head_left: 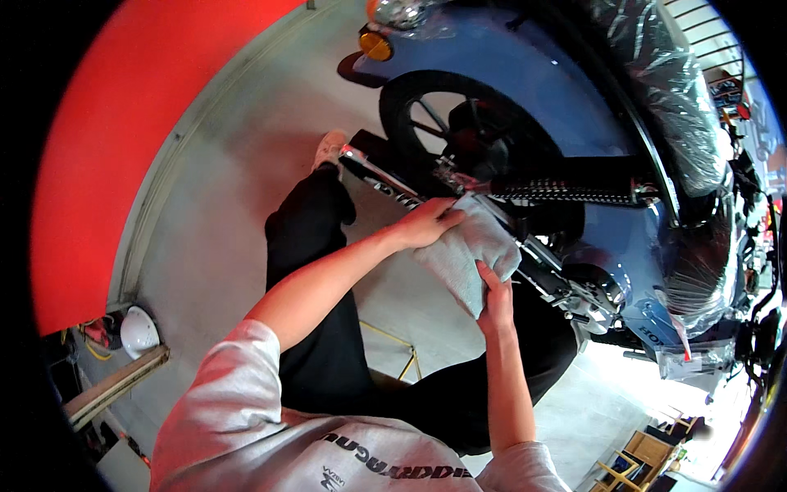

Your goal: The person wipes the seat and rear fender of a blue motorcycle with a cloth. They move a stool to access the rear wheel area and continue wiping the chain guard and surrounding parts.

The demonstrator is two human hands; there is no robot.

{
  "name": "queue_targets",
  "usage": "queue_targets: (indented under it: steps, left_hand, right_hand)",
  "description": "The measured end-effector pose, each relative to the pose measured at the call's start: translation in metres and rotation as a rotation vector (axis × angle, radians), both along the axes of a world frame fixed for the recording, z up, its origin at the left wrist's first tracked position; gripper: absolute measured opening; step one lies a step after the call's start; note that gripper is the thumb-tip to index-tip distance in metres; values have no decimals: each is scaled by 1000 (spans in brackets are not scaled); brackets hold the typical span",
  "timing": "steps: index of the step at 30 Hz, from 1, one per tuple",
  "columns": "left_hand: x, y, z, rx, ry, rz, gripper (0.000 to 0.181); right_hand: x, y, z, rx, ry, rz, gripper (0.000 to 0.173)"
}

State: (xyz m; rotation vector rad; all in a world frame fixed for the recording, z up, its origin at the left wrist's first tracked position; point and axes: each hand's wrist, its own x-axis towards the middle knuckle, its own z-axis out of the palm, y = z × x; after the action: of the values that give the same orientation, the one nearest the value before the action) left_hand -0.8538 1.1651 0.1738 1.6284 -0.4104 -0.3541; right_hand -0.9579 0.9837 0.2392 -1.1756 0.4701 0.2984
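A grey cloth [470, 246], folded into a thick pad, is held in both hands beside a motorcycle. My left hand [430, 222] grips its upper left edge near the chrome exhaust pipe [375, 175]. My right hand [497, 295] holds the lower right side, with the thumb on top and the other fingers mostly hidden beneath. The cloth's upper end lies at the motorcycle's lower frame; whether it touches the metal cannot be told. Beyond it are the black spoked rear wheel [424, 126], the shock absorber's spring [569, 190] and the blue rear body panel [522, 58].
Clear plastic wraps the seat [682, 104]. An orange turn signal [375, 46] juts out at the rear. A yellow metal stand [411, 353] is between my legs. At left are a red wall panel [117, 123] and a white helmet [139, 332]; wooden furniture [639, 458] stands lower right.
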Motion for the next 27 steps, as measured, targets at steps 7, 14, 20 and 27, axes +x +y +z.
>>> queue_targets:
  steps: [7, 14, 20, 27]
  left_hand:
    - [1, 3, 24, -19, 69, 48, 26]
    - [-9, -1, 32, 158, -536, 66, 25]
    - [-8, -5, 46, 171, -663, 148, 34]
    - [40, -54, 83, 111, -688, 305, 61]
  right_hand:
    - [6, -11, 84, -239, -335, -474, 44]
    - [49, -16, 132, -716, -810, -81, 66]
    - [78, -16, 140, -1416, -937, -434, 47]
    - [109, -24, 149, -1502, -828, -606, 40]
